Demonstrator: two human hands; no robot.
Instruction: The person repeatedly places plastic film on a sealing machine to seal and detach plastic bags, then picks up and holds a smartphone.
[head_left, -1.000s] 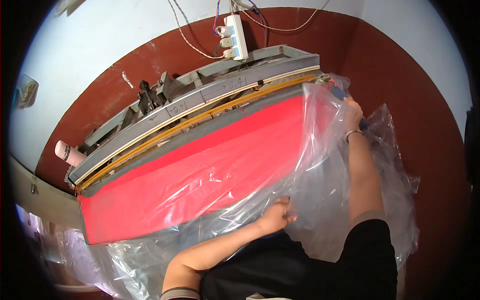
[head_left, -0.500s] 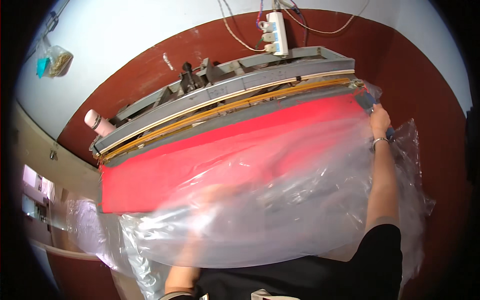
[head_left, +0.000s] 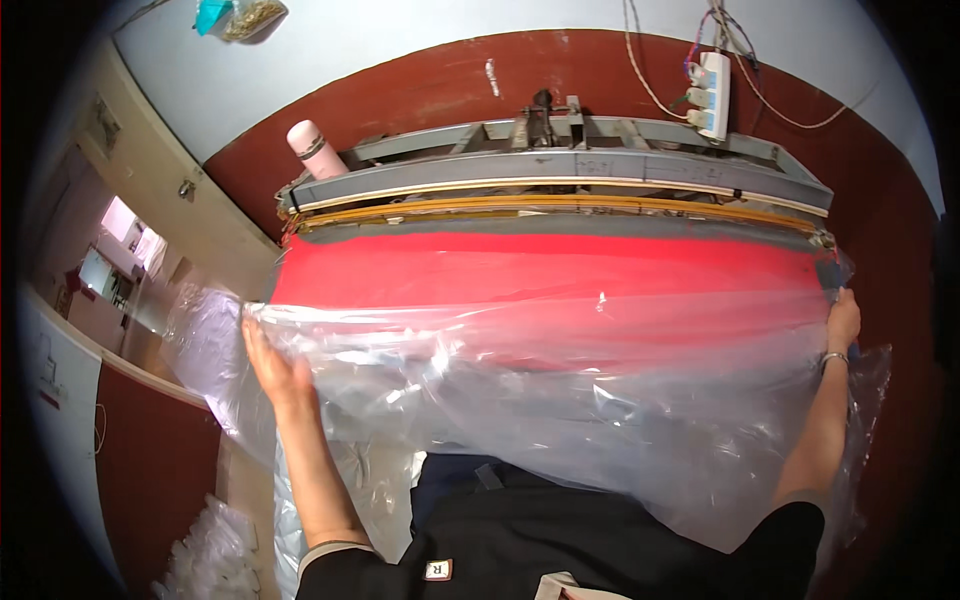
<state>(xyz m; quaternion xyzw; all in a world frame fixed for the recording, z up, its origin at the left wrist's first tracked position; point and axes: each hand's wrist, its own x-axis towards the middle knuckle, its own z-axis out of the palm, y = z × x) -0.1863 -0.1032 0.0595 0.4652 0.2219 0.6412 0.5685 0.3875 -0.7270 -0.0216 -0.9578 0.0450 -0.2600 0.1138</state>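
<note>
Across the machine's bed lies a bright red sheet, its near part covered by a clear plastic film. The film is wrinkled and drapes toward my body. My left hand is at the left edge of the film, fingers stretched out along it and thumb apart. At the opposite end, my right hand, with a bracelet at the wrist, has its fingers curled on the film's right edge, close to a dark strip beside the red sheet. The right fingertips are partly hidden.
Behind the red sheet runs a long grey metal frame with orange-yellow bars. A pink flask stands at its left end. A white power strip hangs above with cables. More crumpled plastic lies lower left, near a doorway.
The view has turned left. My left hand, blurred under the film before, is now at its left edge. The film lies flatter and more stretched sideways; my right hand stays at the right end.
</note>
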